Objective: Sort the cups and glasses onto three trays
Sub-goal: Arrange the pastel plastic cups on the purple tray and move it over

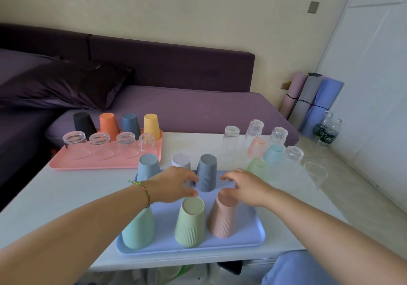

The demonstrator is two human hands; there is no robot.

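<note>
A lilac tray (pixel 244 238) in front of me holds several upturned ribbed cups: teal (pixel 138 229), green (pixel 191 221), pink (pixel 224 215), blue-grey (pixel 148 166), white (pixel 181 161) and dark grey (pixel 206 172). My left hand (pixel 174 184) reaches over the tray, fingers loosely curled just left of the dark grey cup, in front of the white one. My right hand (pixel 246 187) hovers above the pink cup's base, fingers bent, holding nothing. A pink tray (pixel 66 163) at the back left carries four coloured cups and four upturned glasses.
At the back right of the white table (pixel 66 196) stand several clear glasses (pixel 230 140) and pastel translucent cups (pixel 256 147); I cannot make out a tray under them. A purple sofa (pixel 176 106) lies behind. Rolled mats (pixel 312 99) and water bottles (pixel 326 130) stand by the wall.
</note>
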